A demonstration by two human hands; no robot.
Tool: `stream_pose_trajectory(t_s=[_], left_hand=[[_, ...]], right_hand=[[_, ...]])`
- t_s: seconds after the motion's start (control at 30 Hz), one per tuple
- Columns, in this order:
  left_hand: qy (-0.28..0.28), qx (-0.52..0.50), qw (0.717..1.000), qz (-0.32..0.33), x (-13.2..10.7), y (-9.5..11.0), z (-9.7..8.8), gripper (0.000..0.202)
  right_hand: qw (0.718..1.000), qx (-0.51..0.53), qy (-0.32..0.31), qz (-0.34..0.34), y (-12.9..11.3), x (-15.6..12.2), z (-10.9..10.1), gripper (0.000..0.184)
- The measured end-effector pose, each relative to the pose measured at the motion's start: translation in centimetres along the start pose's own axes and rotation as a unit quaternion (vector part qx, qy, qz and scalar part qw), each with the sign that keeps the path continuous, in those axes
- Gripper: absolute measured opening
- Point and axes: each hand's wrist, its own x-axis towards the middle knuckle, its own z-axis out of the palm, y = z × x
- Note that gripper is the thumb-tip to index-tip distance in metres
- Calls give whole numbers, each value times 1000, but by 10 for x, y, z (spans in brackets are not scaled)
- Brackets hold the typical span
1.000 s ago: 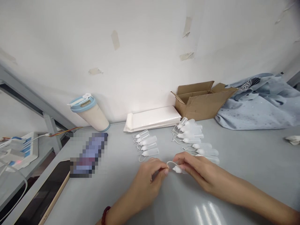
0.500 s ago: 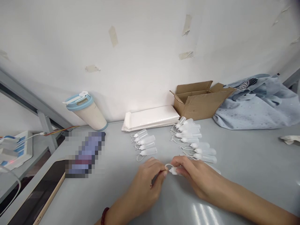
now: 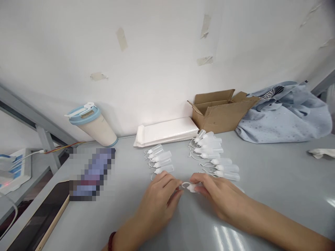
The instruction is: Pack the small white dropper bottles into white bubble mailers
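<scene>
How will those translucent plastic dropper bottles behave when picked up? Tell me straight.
The translucent plastic dropper bottle will likely feel very light for its size, as its thin walls look see-through and empty. Lying on its side on the grey table, its round body would probably roll if pushed. Its thin looped tether looks floppy and may snag neighbouring bottles.

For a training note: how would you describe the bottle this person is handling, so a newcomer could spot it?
From the cardboard box on the grey table, come down past the rows of small translucent dropper bottles. Below them, the left hand and right hand meet at one more bottle. Unlike the rest, it is held between the hands, its thin white loop showing.
</scene>
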Motion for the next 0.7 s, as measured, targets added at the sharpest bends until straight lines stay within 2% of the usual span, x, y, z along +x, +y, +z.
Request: stream_pose_trajectory(t_s=[0.17,0.33,0.43,0.7], left_hand=[[28,-45,999,-3,1,3,-1,13],[18,-60,998,-1,0,6,1,14],[14,-58,998,-7,-1,5,2,12],[43,-38,998,-31,-2,5,0,4]], right_hand=[[1000,7,-4,13,0,1,-3,17],[999,33,-3,-1,0,0,0,17],[999,47,7,-3,0,0,1,17],[999,38,11,9,1,0,-3,16]])
